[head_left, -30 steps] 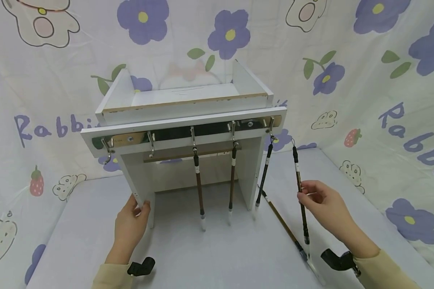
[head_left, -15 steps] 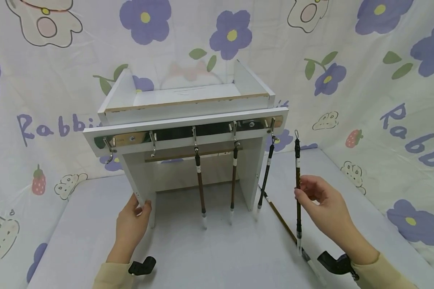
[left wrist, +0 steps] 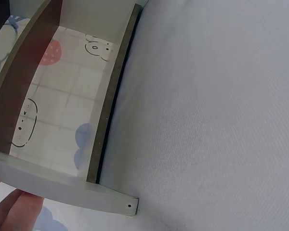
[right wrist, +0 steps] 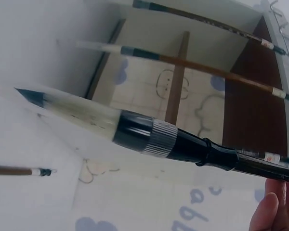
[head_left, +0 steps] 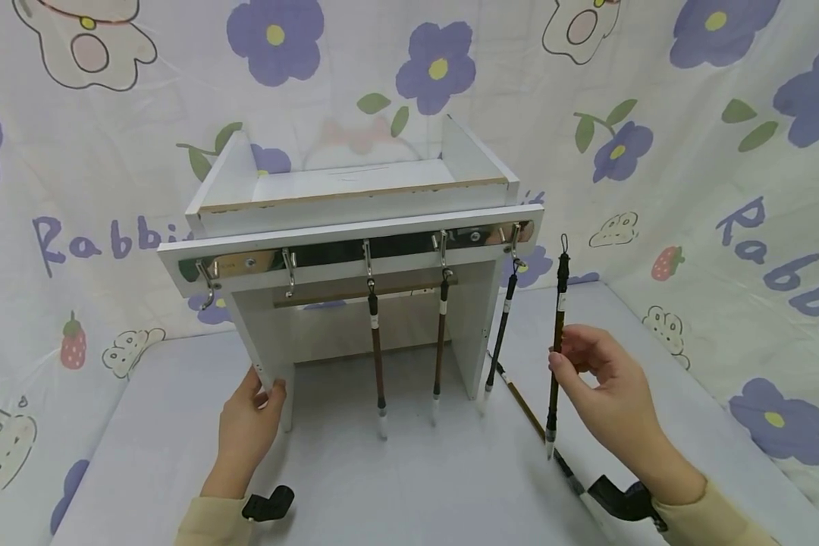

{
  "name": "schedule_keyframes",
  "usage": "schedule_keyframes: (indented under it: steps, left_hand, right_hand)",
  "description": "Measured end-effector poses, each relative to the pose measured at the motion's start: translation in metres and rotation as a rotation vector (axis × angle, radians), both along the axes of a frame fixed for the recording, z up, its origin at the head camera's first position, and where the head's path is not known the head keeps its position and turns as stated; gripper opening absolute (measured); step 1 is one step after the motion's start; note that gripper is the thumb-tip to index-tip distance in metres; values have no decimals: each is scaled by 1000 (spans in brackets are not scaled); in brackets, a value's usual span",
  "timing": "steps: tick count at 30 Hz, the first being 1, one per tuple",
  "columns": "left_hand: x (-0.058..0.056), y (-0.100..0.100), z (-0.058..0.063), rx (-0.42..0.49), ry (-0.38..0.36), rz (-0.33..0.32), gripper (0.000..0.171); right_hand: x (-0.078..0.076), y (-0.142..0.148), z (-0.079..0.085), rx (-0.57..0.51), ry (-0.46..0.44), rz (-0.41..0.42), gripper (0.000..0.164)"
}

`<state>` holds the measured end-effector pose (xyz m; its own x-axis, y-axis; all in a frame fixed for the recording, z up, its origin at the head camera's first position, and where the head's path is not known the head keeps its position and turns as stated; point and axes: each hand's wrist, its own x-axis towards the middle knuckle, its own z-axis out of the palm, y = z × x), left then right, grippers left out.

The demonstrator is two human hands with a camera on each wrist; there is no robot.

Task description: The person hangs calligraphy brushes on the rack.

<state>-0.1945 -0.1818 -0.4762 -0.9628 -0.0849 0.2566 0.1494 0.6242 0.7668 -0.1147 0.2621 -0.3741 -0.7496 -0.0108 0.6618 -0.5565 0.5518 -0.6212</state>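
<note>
Held up near the right side of the white stand (head_left: 355, 215): a long brush (head_left: 559, 318). Almost upright, with a small lean, loop (head_left: 563, 252) on top and pale hairs (right wrist: 82, 113) at the bottom. Not touching any hook. Pinched near the middle by the right hand (head_left: 604, 383), between thumb and bent fingers.

Looks light, so likely easy to lift with just a few fingers. Likely hard and stiff along the stick, and maybe smooth enough to spin or slide in a loose pinch. Likely soft at the hairs, easy to bend out of shape. Maybe tucked in a clear cap, but too faint to tell. Best to hold by the middle of the stick, as here, and to leave the hairs alone. Likely wobbly if held only by the loop.

Just behind, on the white table (head_left: 423, 493): a lying brush (head_left: 528, 409). On the metal hook strip (head_left: 403, 244): three hanging brushes, one in the middle (head_left: 377, 341), one next to it (head_left: 440, 334), one at the right end (head_left: 501, 334). Farther left: two bare hooks (head_left: 290, 273). Gripping the stand's left side board, low down: the left hand (head_left: 249, 421).
</note>
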Motion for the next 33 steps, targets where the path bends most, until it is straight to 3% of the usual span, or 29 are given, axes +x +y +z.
schedule_keyframes:
  steps: [5, 14, 33]
  left_hand:
    - [1, -1, 0, 0, 7, 1, 49]
    - [1, -1, 0, 6, 2, 4, 50]
    - [-2, 0, -2, 14, 12, 8, 47]
  right_hand:
    - [-1, -11, 1, -20, 20, 55, 37]
    - [-3, -32, 5, 48, 104, 89, 39]
    - [-17, -75, 0, 76, 71, 268, 35]
